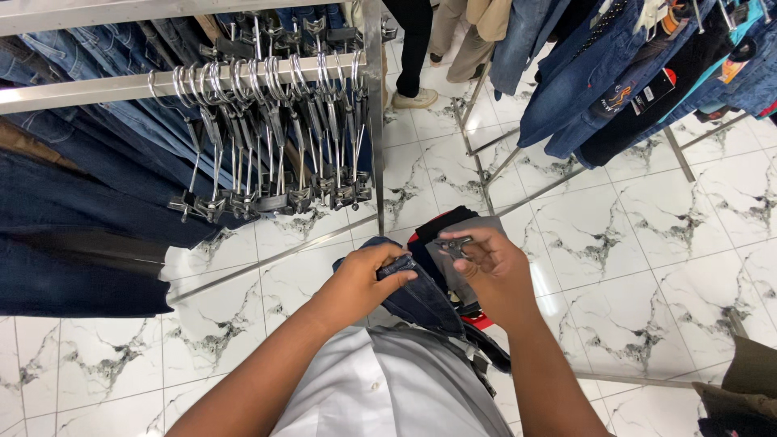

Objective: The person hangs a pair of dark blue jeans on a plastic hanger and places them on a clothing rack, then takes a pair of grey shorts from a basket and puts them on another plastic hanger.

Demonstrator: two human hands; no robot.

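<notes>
Beside racks, left fingers (387, 267) clamp jeans (421, 299); right fingers (473, 243) pinch clip (455, 243).

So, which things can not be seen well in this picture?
- Head view: the jeans are mostly hidden by the left hand and forearm.
- The clip hanger is covered by the right hand; only one clip shows.
- The person standing beyond the rail is cut off by the top edge.
</notes>
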